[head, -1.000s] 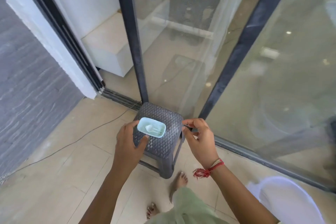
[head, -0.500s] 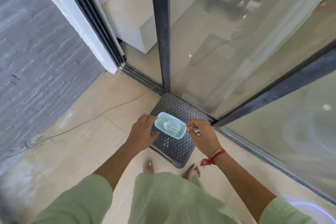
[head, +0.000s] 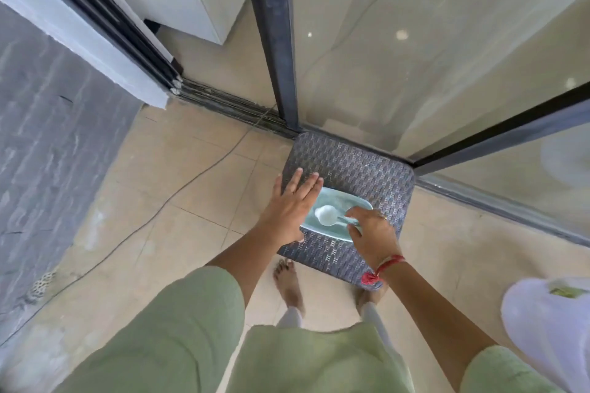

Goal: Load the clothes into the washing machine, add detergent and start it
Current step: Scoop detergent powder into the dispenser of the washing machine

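— Where was the scoop (head: 326, 215)?
— In the pale blue tray (head: 340, 199) on the woven stool (head: 367, 169), lying left to right, bowl leftward. The right grip (head: 372, 233) pinched its handle.
— And the left grip (head: 292, 207)?
— Flat, fingers straight, over the tray's left end.

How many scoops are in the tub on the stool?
1. The white scoop lies in the pale blue tub on the stool, its handle pinched by the right hand. The left hand may hide more.
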